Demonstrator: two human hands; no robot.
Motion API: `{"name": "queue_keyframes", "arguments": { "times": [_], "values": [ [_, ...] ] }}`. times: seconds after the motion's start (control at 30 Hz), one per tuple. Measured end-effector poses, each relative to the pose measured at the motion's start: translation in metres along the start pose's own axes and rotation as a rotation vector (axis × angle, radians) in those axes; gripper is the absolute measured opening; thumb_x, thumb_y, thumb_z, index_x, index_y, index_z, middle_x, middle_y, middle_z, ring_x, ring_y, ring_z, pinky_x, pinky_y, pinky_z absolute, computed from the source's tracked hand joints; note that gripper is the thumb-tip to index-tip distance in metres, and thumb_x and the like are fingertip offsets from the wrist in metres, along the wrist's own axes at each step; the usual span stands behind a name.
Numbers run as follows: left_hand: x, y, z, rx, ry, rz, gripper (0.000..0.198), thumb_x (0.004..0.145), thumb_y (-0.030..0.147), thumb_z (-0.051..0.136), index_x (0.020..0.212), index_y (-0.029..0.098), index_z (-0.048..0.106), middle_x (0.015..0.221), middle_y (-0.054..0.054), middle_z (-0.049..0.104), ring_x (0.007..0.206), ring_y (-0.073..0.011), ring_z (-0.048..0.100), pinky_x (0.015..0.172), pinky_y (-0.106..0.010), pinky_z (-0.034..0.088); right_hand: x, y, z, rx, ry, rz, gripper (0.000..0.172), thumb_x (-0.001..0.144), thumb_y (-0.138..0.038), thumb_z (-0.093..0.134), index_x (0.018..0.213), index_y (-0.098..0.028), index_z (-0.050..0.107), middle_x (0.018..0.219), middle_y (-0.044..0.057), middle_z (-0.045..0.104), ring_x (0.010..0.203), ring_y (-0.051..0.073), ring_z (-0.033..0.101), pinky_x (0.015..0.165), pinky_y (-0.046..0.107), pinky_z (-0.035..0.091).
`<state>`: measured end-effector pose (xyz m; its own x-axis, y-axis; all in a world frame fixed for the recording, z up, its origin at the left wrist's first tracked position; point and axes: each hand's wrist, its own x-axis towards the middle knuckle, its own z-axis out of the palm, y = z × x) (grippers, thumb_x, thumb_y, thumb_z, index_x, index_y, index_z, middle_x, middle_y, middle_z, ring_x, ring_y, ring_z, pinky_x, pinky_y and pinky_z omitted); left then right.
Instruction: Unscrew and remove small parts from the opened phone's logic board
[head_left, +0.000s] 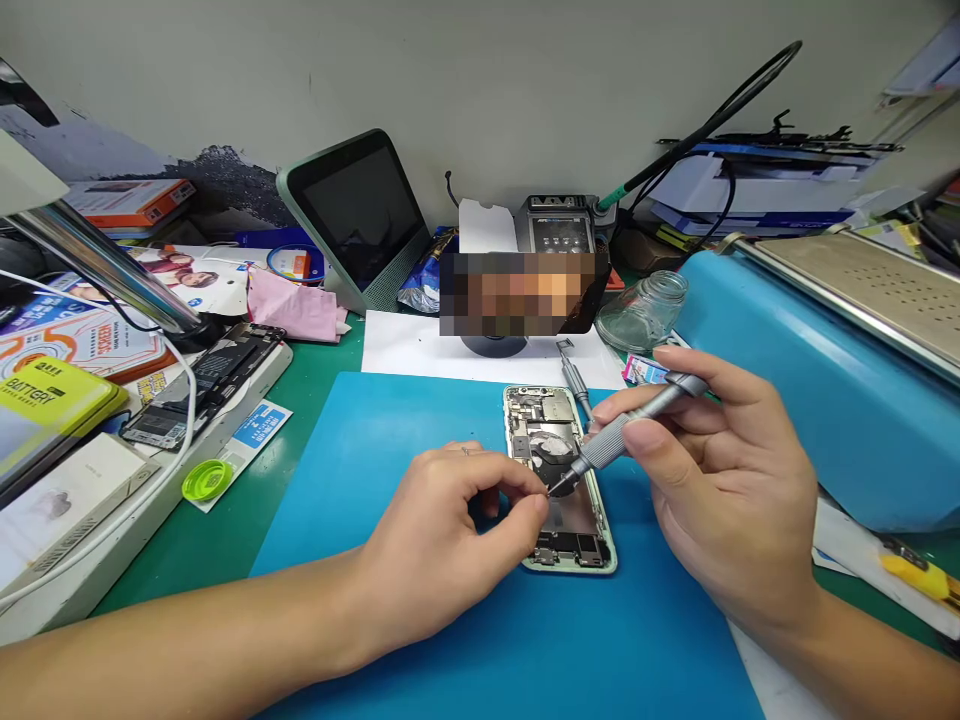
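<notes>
My right hand [720,470] grips a grey metal precision screwdriver [619,437], its tip slanting down to the left. The thumb and forefinger of my left hand [465,530] are pinched together right at that tip; whatever they may hold is too small to make out. Both hands are above an opened phone [570,515] with a pale green frame, lying on a blue mat [360,470]. Its inner boards and an exposed round coil area show, while my left fingers cover part of its left edge. A second grey screwdriver [574,378] lies beyond the phone's upper right edge.
A tablet-like screen [360,210] and a soldering station [559,230] stand at the back. A glass jar [646,310] is near a large blue machine [810,380] on the right. Left are a green cap [207,480], another opened phone [210,380] and boxes [64,510].
</notes>
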<state>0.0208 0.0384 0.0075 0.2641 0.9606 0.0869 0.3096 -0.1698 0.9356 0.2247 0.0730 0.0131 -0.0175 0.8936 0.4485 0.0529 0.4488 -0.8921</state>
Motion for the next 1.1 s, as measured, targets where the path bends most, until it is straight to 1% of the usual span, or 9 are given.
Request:
{"name": "queue_keyframes", "arguments": {
  "times": [0.47, 0.93, 1.1],
  "values": [
    [0.0006, -0.0003, -0.0002, -0.003, -0.011, 0.003, 0.013, 0.092, 0.018, 0.068, 0.083, 0.023, 0.076, 0.073, 0.006, 0.071, 0.069, -0.0126, 0.060, 0.070, -0.028, 0.042, 0.0002, -0.0017, -0.0001, -0.006, 0.004, 0.019, 0.035, 0.095, -0.030, 0.077, 0.127, -0.039, 0.067, 0.093, 0.000, 0.079, 0.088, 0.023, 0.076, 0.066, 0.035, 0.065],
    [0.0024, -0.0007, 0.0010, -0.009, -0.007, 0.001, 0.014, 0.092, 0.017, 0.067, 0.083, 0.023, 0.076, 0.072, 0.006, 0.071, 0.069, -0.0132, 0.060, 0.071, -0.029, 0.042, 0.0004, 0.0004, 0.0000, -0.024, -0.003, 0.006, 0.036, 0.095, -0.032, 0.078, 0.129, -0.038, 0.066, 0.093, 0.000, 0.079, 0.088, 0.021, 0.077, 0.066, 0.032, 0.065],
    [0.0020, -0.0018, 0.0010, -0.023, -0.012, -0.006, 0.013, 0.091, 0.016, 0.068, 0.084, 0.024, 0.076, 0.074, 0.006, 0.072, 0.071, -0.0132, 0.061, 0.071, -0.028, 0.043, 0.0006, -0.0024, 0.0003, -0.026, 0.001, 0.008, 0.035, 0.095, -0.032, 0.077, 0.127, -0.038, 0.067, 0.093, 0.000, 0.079, 0.087, 0.022, 0.077, 0.067, 0.034, 0.067]
  ]
}}
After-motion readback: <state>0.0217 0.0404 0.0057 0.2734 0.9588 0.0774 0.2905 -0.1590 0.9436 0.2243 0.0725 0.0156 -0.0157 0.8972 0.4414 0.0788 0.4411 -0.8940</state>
